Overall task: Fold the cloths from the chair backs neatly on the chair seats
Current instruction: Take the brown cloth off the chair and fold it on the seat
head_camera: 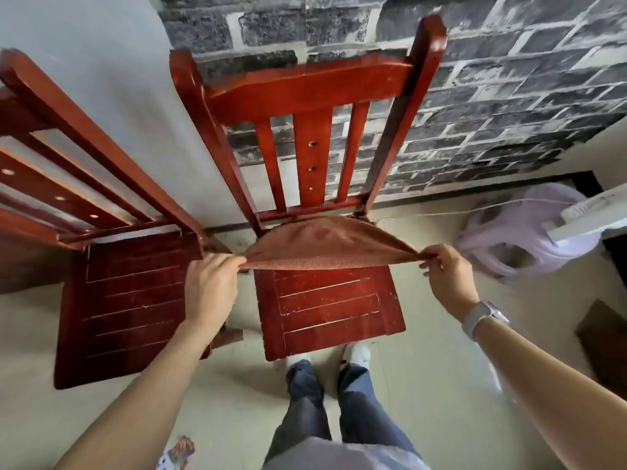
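Note:
A brown cloth [325, 244] is stretched flat above the rear half of the seat of the red wooden chair [334, 307] in front of me. My left hand [210, 286] pinches the cloth's near left corner. My right hand [448, 279] pinches its near right corner, a watch on that wrist. The cloth's far edge lies against the foot of the chair back [312, 86], which is bare. A second red chair [125, 300] stands to the left with nothing on its seat or its back.
A brick-patterned wall [509, 96] rises behind the chairs. A pale plastic bag [515, 239] and a white object [590, 215] sit on the floor at the right. A brown board [604, 337] lies at the right edge. My legs stand just before the seat.

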